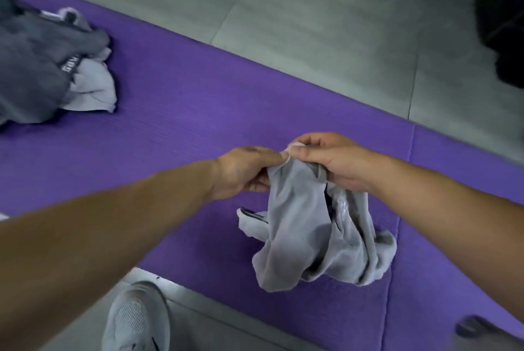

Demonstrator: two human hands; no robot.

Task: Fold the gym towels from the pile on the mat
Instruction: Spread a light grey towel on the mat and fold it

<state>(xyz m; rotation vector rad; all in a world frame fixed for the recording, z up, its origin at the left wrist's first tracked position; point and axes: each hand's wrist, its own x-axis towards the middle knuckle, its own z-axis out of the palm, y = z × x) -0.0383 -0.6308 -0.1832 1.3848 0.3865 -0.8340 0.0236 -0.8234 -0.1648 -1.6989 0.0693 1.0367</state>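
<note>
— Where's the towel?
— Your left hand (243, 172) and right hand (334, 163) both pinch the top edge of the grey towel (300, 237). Its tail lies crumpled on the mat (184, 123) at five o'clock. The pile (42, 75) lies at ten o'clock.
— How will it handle?
— Soft, light, floppy. Take it by the corners, which are probably buried in the folds.

The bare left forearm (113, 223) and right forearm (442, 203) reach forward and converge, so the left hand (243, 172) and right hand (329, 162) meet thumb to thumb, fingers curled, each pinching the top edge of a crumpled light grey cloth towel (306, 237).
</note>
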